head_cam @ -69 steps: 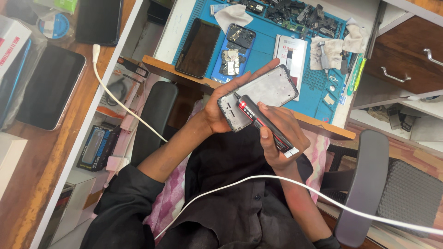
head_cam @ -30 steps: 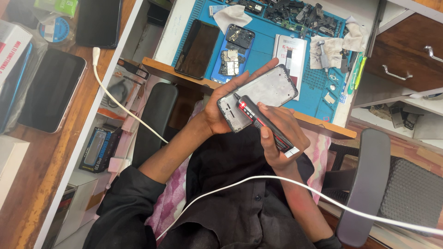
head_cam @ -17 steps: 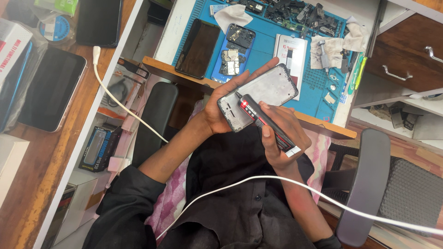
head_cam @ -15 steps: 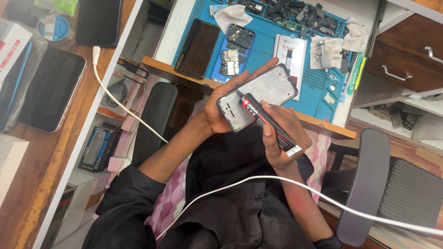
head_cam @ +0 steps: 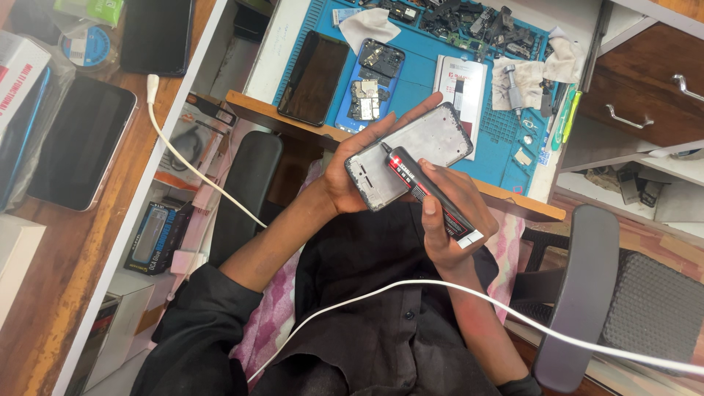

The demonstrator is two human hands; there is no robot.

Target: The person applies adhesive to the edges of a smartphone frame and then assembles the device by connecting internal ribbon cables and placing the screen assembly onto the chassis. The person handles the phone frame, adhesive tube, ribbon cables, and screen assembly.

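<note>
My left hand (head_cam: 350, 170) grips a grey phone frame (head_cam: 433, 143), its bare inner side facing up, just in front of the workbench edge. My right hand (head_cam: 447, 220) holds a black glue tube with a red band (head_cam: 425, 192). The tube's thin tip rests on the frame's upper left edge. Both hands sit above my lap, and my sleeves are dark.
A blue work mat (head_cam: 440, 66) on the bench carries a black screen (head_cam: 314, 77), an opened phone (head_cam: 371, 86), a white box (head_cam: 460, 86), rags and small parts. A white cable (head_cam: 469, 297) crosses my lap. A tablet (head_cam: 77, 143) lies on the wooden desk at left. Drawers (head_cam: 645, 95) stand at right.
The phone frame and glue tube have shifted only slightly in my hands; the tip stays along the frame's edge. Nothing else has moved.
</note>
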